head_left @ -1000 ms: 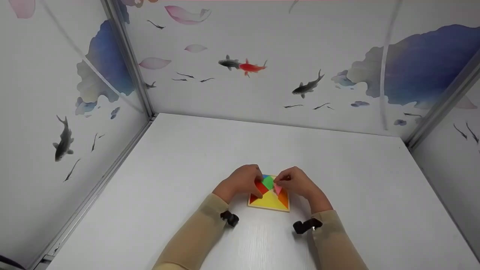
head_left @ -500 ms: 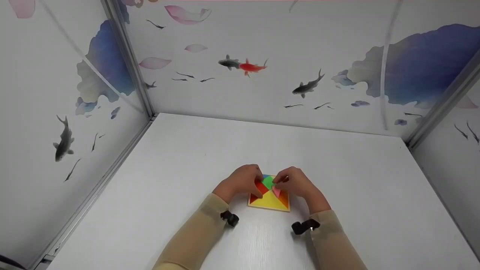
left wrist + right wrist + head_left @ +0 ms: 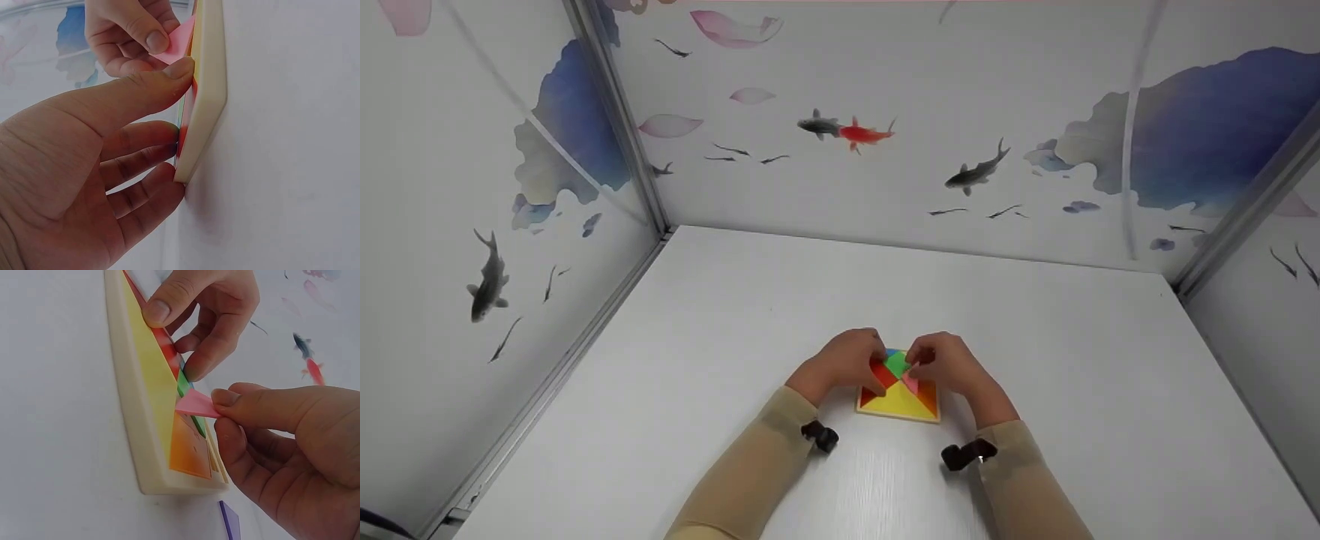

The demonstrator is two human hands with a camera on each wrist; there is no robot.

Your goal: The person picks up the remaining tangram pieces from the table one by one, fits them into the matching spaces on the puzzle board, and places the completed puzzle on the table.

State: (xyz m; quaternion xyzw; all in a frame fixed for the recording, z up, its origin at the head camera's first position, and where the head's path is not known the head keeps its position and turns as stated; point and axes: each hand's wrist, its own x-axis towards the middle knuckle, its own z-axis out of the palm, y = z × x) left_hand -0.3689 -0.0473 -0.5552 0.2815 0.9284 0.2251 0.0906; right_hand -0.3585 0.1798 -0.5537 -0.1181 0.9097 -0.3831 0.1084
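A wooden tangram tray (image 3: 900,418) lies on the table with yellow, orange, red, green and blue pieces in it. My right hand (image 3: 952,371) pinches a pink tangram piece (image 3: 196,404) between thumb and fingertips. The piece tilts over the tray, one corner right by the meeting point of the yellow piece (image 3: 149,360), the orange piece (image 3: 190,447) and the green piece (image 3: 182,384). At the tray's left side, my left hand (image 3: 847,360) rests its thumb and fingertips on the red piece (image 3: 883,373) and around it, with the little finger against the tray's edge.
In the right wrist view a purple piece (image 3: 229,520) lies on the table just outside the tray. White walls (image 3: 870,195) with painted fish stand behind and at both sides of the white table (image 3: 750,300).
The right hand has shifted slightly left with the pink piece, bringing it nearer the tray's centre. The left hand keeps its place.
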